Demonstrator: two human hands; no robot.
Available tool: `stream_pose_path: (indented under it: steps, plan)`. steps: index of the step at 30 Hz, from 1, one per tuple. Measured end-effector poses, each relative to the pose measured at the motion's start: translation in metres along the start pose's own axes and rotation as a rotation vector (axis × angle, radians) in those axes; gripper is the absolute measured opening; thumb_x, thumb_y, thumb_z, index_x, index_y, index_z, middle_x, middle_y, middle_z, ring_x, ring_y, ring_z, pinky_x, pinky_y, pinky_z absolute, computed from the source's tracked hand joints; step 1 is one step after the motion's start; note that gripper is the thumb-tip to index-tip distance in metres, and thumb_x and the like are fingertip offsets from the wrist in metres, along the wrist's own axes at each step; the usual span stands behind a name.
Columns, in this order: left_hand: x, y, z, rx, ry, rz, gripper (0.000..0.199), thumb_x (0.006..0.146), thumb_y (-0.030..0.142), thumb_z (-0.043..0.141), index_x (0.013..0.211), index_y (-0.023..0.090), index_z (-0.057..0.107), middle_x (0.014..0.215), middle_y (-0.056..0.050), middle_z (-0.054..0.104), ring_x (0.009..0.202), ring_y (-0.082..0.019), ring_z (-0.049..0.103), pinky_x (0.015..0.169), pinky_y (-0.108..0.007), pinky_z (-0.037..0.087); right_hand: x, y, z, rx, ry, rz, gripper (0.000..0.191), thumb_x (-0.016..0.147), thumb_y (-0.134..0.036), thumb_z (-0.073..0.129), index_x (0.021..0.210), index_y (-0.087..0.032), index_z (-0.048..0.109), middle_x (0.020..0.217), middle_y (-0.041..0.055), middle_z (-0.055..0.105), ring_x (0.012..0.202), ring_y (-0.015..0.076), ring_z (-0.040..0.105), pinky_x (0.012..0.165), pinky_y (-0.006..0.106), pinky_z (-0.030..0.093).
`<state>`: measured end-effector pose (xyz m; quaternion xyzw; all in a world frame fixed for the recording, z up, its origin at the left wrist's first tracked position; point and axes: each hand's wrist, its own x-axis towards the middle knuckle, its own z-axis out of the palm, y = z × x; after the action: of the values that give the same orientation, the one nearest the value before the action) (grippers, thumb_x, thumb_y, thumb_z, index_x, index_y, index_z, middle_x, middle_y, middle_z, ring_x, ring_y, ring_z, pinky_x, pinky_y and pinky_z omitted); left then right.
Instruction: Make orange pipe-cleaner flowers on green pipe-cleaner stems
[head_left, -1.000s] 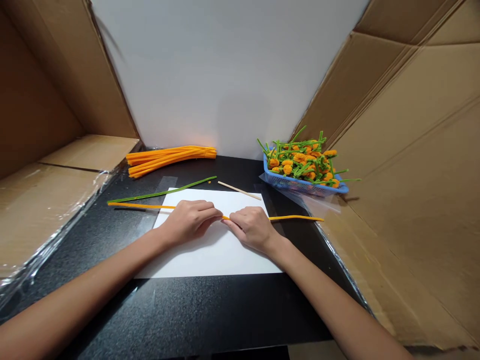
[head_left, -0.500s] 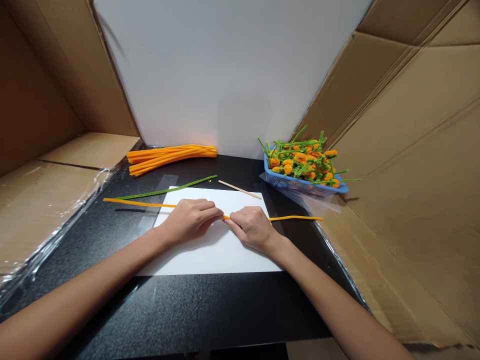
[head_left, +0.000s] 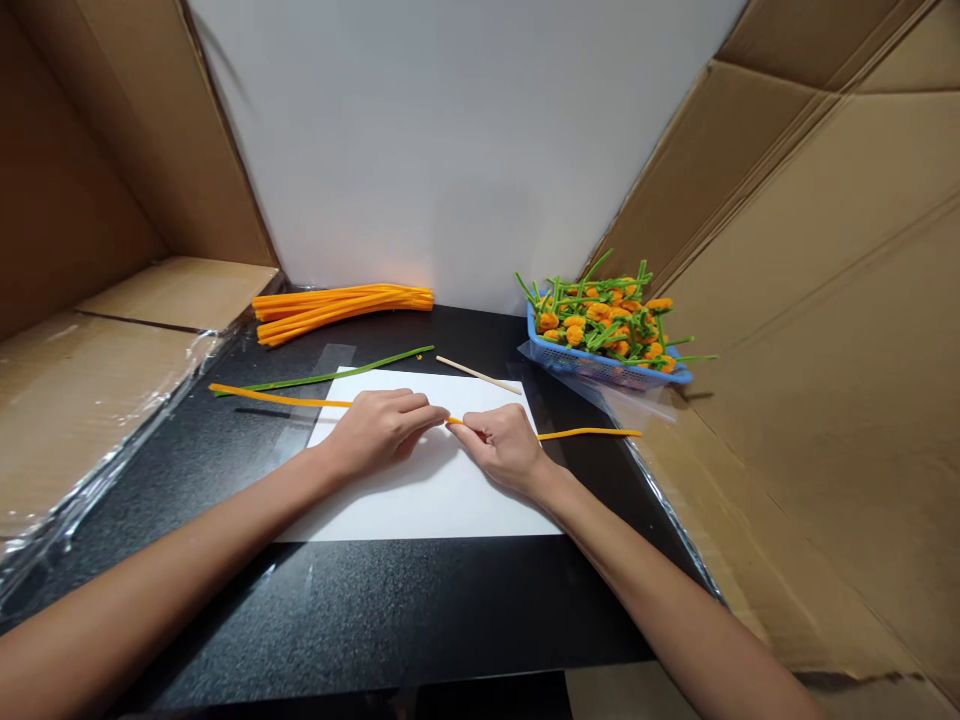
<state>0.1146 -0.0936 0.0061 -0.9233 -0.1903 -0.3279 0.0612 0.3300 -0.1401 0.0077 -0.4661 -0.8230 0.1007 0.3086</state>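
Pipe cleaner (head_left: 300,401), orange and fuzzy, is pinched between the fingertips of the left hand (head_left: 384,425) and the right hand (head_left: 506,440), which are very near to each other. One long end stretches out past the left hand, the other past the right; I cannot tell if it is one length or two pieces joined. Under both hands is a white sheet (head_left: 442,510), on a black counter (head_left: 450,600). Just beyond the left hand lies a green strip (head_left: 337,375), and beyond the gap of the hands a thin stick (head_left: 480,375). Farther past the left hand is an orange bundle (head_left: 345,310); past the right hand stands a blue basket (head_left: 589,363) full of orange flowers (head_left: 598,312) with green stems. In my judgement this piece is at an early stage: no coil shows on its ends, the green strip is not in use, and the bundle is left over, while many flowers look complete. Compared with half a second ago, the fingertips are slightly raised, and the left orange end has lifted, so the green tip shows beneath it.
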Motion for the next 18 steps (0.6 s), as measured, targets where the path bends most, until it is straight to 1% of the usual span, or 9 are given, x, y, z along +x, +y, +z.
stream_pose_path:
  steps: [3, 5, 8, 10, 15, 18]
  plan:
    - [0.000, -0.001, 0.000, 0.029, -0.016, 0.002, 0.024, 0.093, 0.010, 0.049, 0.101, 0.020, 0.069, 0.072, 0.000, 0.066, 0.064, -0.014, 0.060, 0.055, -0.024, 0.039, 0.001, 0.000, -0.001, -0.035, -0.020, -0.024, 0.045, 0.096, -0.030, 0.052, 0.053, -0.017, 0.048, 0.048, -0.0047, 0.041, 0.046, 0.0072, 0.033, 0.054, 0.026, 0.022]
    - [0.000, -0.003, 0.000, 0.046, -0.028, 0.002, 0.024, 0.093, 0.011, 0.049, 0.101, 0.020, 0.069, 0.073, -0.001, 0.066, 0.065, -0.014, 0.061, 0.055, -0.025, 0.039, 0.001, 0.000, -0.002, -0.094, -0.055, -0.024, 0.046, 0.097, -0.036, 0.053, 0.055, -0.016, 0.052, 0.051, -0.0036, 0.046, 0.048, 0.0080, 0.036, 0.055, 0.026, 0.022]
    - [0.000, -0.008, -0.002, 0.076, -0.052, 0.001, 0.024, 0.094, 0.012, 0.048, 0.100, 0.020, 0.070, 0.075, -0.001, 0.067, 0.068, -0.015, 0.062, 0.056, -0.025, 0.040, 0.002, 0.003, -0.007, -0.176, -0.097, 0.035, 0.044, 0.092, -0.047, 0.062, 0.060, -0.017, 0.058, 0.053, -0.0031, 0.051, 0.050, 0.0092, 0.039, 0.055, 0.026, 0.022]
    - [0.000, -0.013, -0.004, 0.091, -0.055, -0.009, 0.025, 0.093, 0.011, 0.048, 0.100, 0.019, 0.070, 0.076, -0.002, 0.067, 0.068, -0.015, 0.061, 0.056, -0.025, 0.040, 0.002, 0.004, -0.011, -0.178, -0.097, 0.082, 0.042, 0.090, -0.050, 0.064, 0.063, -0.017, 0.060, 0.054, -0.0034, 0.052, 0.051, 0.0097, 0.040, 0.056, 0.025, 0.023]
    - [-0.002, -0.021, -0.004, 0.065, -0.026, -0.061, 0.026, 0.092, 0.009, 0.048, 0.098, 0.019, 0.071, 0.079, -0.003, 0.069, 0.069, -0.015, 0.063, 0.058, -0.024, 0.043, 0.002, 0.008, -0.017, -0.111, -0.078, 0.115, 0.033, 0.098, -0.034, 0.055, 0.071, -0.018, 0.065, 0.059, -0.0017, 0.059, 0.056, 0.0112, 0.050, 0.059, 0.025, 0.026]
    - [-0.004, -0.023, -0.001, 0.008, 0.004, -0.116, 0.026, 0.091, 0.009, 0.049, 0.094, 0.020, 0.073, 0.083, -0.004, 0.072, 0.071, -0.015, 0.065, 0.060, -0.024, 0.046, 0.003, 0.009, -0.017, -0.075, -0.074, 0.110, 0.032, 0.097, -0.032, 0.056, 0.071, -0.018, 0.067, 0.060, -0.0014, 0.061, 0.056, 0.0112, 0.051, 0.059, 0.025, 0.028]
